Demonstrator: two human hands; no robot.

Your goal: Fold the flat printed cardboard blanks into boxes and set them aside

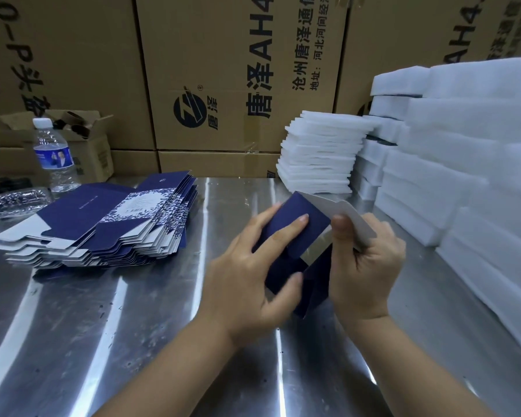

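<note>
Left grip (253,266), right grip (364,266) hold box (309,237); carton (223,55) 唐泽AH4

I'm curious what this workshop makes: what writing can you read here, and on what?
"唐泽AH4", "沧州唐泽通信", "地址:河北河间经": centre carton, printed sideways.
"AH4": right carton, cut off by the frame edge.
"0-P头": left carton, partly cut off.
Water bottle label and top flat blank: print too small to read.

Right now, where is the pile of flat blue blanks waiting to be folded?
In the head view, the stack of flat blanks lies on the metal table's left side, near the water bottle, left of the half-folded box.
</note>
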